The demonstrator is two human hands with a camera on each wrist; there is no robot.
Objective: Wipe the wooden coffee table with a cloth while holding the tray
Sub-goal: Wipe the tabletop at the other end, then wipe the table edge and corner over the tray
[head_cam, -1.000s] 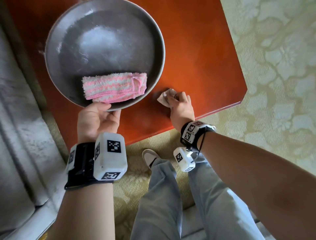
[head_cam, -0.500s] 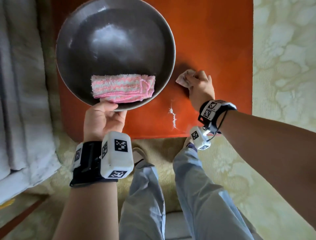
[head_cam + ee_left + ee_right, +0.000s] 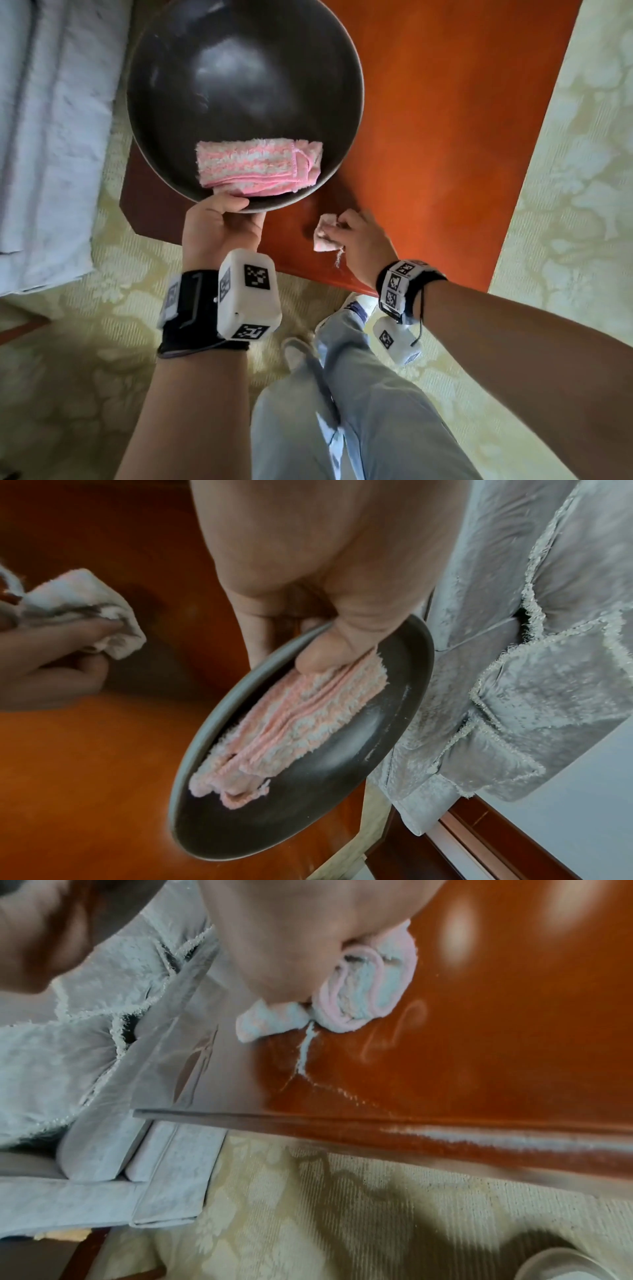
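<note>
Wiping the near edge, tray held clear

The left hand point(image 3: 219, 229) grips the dark tray point(image 3: 239, 85) by its near rim, thumb pinning the folded pink towel point(image 3: 258, 166) inside it, over the tabletop's point(image 3: 445, 137) left end. The right hand point(image 3: 359, 240) clutches a bunched cloth point(image 3: 325, 233) pressed to the wood. Half a second ago it worked farther in beside the tray; now it has drawn back close to the near edge, a loose thread point(image 3: 304, 1053) trailing. The near strip looks nearly covered, though blur hides any streaks; the wood under the tray likely remains.
</note>
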